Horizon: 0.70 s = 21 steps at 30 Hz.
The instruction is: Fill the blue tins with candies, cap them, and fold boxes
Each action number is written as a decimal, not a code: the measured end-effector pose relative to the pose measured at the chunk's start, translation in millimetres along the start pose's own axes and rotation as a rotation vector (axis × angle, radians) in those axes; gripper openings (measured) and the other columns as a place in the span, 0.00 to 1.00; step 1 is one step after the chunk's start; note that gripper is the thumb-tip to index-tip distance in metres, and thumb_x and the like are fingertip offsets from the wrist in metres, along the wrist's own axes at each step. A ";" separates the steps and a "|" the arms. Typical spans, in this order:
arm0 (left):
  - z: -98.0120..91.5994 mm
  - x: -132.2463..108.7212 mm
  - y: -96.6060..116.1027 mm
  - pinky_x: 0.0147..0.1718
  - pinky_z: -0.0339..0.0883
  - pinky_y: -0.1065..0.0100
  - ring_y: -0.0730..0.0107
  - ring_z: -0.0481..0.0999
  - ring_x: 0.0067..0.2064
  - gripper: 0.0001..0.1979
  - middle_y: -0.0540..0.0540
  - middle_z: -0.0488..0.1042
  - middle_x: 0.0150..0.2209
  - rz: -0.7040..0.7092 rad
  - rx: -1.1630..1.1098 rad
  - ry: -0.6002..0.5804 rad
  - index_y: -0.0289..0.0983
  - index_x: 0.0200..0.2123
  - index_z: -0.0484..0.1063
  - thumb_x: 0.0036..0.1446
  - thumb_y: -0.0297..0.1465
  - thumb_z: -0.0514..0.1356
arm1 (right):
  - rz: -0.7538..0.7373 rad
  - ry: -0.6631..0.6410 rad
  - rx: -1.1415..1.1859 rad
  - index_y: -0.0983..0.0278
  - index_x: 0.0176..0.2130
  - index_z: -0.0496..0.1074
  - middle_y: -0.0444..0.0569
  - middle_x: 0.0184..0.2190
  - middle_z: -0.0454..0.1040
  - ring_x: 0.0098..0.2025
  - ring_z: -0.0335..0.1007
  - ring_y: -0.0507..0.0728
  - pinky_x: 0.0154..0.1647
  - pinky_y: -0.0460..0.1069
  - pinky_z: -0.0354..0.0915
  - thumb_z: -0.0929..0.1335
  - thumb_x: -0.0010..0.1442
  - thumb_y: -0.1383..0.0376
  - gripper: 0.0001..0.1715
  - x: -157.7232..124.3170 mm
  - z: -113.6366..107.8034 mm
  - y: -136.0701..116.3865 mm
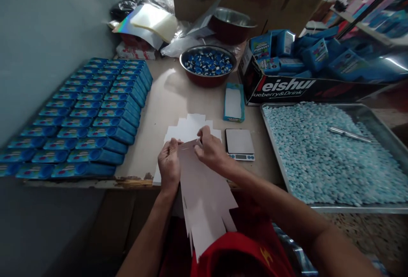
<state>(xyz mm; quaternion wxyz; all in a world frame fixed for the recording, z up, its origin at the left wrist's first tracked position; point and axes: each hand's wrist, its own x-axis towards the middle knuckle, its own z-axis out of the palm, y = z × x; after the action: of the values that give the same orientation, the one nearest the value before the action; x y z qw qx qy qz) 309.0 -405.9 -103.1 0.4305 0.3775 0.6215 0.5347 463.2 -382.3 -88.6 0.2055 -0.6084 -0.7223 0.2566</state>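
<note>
A long white die-cut card sheet slopes from the table edge down over my lap. My left hand is closed on its upper left corner. At the upper right corner, my right hand has its fingers bent and pinched; what they hold there is too small to name. More white cut sheets lie flat on the table beneath and behind my hands. Just right of my right hand sits a small digital scale. Behind the scale is an open blue box with a white inside.
Rows of blue boxes fill the left side. A steel bowl of blue wrapped sweets stands behind. At right are a metal tray of pale blue pieces with a metal tool and a black carton of blue packs.
</note>
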 end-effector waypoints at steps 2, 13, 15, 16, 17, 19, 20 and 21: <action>-0.5 5.3 -0.9 0.36 0.68 0.66 0.65 0.75 0.36 0.19 0.46 0.74 0.34 -0.053 0.055 -0.004 0.37 0.36 0.72 0.60 0.48 0.62 | -0.022 -0.075 0.032 0.66 0.59 0.60 0.48 0.33 0.76 0.34 0.69 0.58 0.37 0.50 0.57 0.65 0.59 0.69 0.29 -2.0 -11.2 -2.0; 0.9 15.0 -6.1 0.50 0.70 0.56 0.58 0.76 0.48 0.22 0.42 0.75 0.44 -0.059 0.189 -0.101 0.37 0.46 0.71 0.45 0.20 0.62 | -0.239 -0.506 -0.225 0.61 0.46 0.81 0.49 0.35 0.81 0.36 0.72 0.56 0.34 0.48 0.58 0.71 0.64 0.54 0.17 54.0 -42.0 -12.5; 1.8 14.1 -4.9 0.49 0.70 0.56 0.60 0.76 0.46 0.25 0.42 0.75 0.43 -0.066 0.241 -0.076 0.37 0.47 0.70 0.43 0.17 0.61 | -0.323 -0.559 -0.423 0.63 0.44 0.83 0.52 0.37 0.82 0.37 0.73 0.57 0.32 0.48 0.57 0.74 0.59 0.56 0.17 64.1 -35.2 -24.1; 2.8 13.3 -4.4 0.49 0.70 0.56 0.60 0.76 0.45 0.25 0.43 0.75 0.43 -0.063 0.251 -0.060 0.37 0.47 0.70 0.43 0.16 0.61 | -0.376 -0.582 -0.490 0.64 0.43 0.83 0.54 0.36 0.82 0.37 0.74 0.58 0.32 0.49 0.57 0.74 0.59 0.56 0.16 68.3 -31.9 -29.2; 4.1 12.4 -4.1 0.49 0.70 0.57 0.61 0.76 0.45 0.25 0.43 0.75 0.42 -0.055 0.242 -0.044 0.37 0.47 0.69 0.42 0.16 0.60 | -0.437 -0.599 -0.533 0.65 0.42 0.83 0.55 0.36 0.82 0.36 0.74 0.58 0.32 0.49 0.57 0.73 0.59 0.58 0.15 72.0 -28.6 -33.3; 6.9 10.5 -4.7 0.51 0.69 0.58 0.62 0.75 0.47 0.23 0.44 0.74 0.42 -0.033 0.164 -0.003 0.37 0.45 0.69 0.43 0.16 0.60 | -0.572 -0.625 -0.568 0.65 0.40 0.82 0.55 0.34 0.81 0.35 0.75 0.58 0.32 0.50 0.58 0.71 0.60 0.60 0.13 77.5 -22.1 -38.7; 7.7 9.6 -5.4 0.52 0.69 0.59 0.63 0.75 0.48 0.22 0.44 0.74 0.43 -0.022 0.105 0.020 0.37 0.45 0.69 0.44 0.17 0.60 | -0.620 -0.636 -0.576 0.65 0.40 0.82 0.56 0.34 0.81 0.35 0.75 0.59 0.33 0.51 0.59 0.70 0.61 0.62 0.12 79.1 -18.5 -40.5; 7.8 8.5 -6.1 0.52 0.69 0.60 0.63 0.75 0.48 0.21 0.45 0.74 0.43 -0.017 0.041 0.043 0.37 0.45 0.68 0.45 0.18 0.60 | -0.637 -0.644 -0.577 0.65 0.41 0.82 0.56 0.35 0.81 0.36 0.75 0.59 0.35 0.51 0.61 0.69 0.61 0.63 0.12 79.6 -14.6 -42.1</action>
<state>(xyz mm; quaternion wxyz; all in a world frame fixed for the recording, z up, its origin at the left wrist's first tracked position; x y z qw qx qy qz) 313.4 -396.2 -110.8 0.4138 0.3695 0.6445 0.5262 425.6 -307.5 -52.3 -0.1345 -0.2816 -0.9387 0.1463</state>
